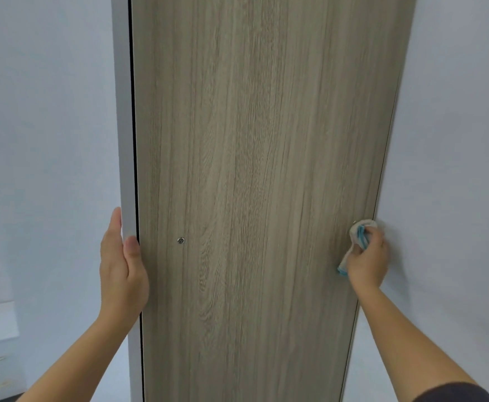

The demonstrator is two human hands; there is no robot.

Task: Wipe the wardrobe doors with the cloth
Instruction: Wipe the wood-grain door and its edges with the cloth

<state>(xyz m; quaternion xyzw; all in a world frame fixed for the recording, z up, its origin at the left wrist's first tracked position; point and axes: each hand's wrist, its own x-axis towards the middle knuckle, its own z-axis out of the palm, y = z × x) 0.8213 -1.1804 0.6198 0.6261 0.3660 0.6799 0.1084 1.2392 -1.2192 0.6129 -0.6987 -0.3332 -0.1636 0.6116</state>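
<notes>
step in hand: wiping the wood-grain face of the wardrobe door (252,184), judged under way at its right margin. the door stands swung open, its white edge (125,140) toward the left of view.

the left hand (121,265) grips that white edge at mid height. the thumb lies on the front corner and the other fingers reach round the far side, mostly hidden. it appears to steady the panel.

the right hand (367,262) is closed round the cloth (359,236), a pale rag with blue trim. the cloth is bunched in the fist and pressed against the door at its right-hand edge, next to the wall (454,140).

a small metal fitting (181,240) sits on the face near the left edge, apart from both hands. no streaks or damp marks can be made out, so how much of the face is done cannot be told.

next move, as judged: carry the cloth across or along the panel in overlapping passes with flat pressure. the left hand must brace against the push so the door does not swing. the upper part calls for a longer reach.
</notes>
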